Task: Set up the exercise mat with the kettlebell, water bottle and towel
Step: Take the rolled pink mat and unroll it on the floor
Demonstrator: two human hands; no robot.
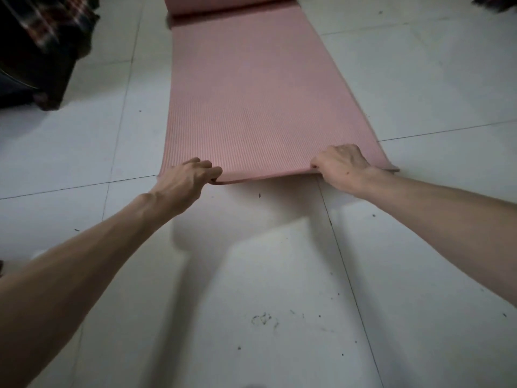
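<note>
A pink ribbed exercise mat [257, 93] lies stretched out on the white tiled floor, running away from me. Its far end is still a roll [229, 4] at the top edge of the view. My left hand [187, 180] grips the near edge of the mat toward its left corner, fingers curled over and under it. My right hand [342, 166] grips the same edge toward the right corner. The near edge is lifted slightly off the floor. No kettlebell, water bottle or towel is in view.
Dark furniture draped with a plaid cloth [42, 37] stands at the back left. A dark object [498, 2] shows at the top right corner. The white tiled floor [279, 289] in front of me has scattered dirt specks.
</note>
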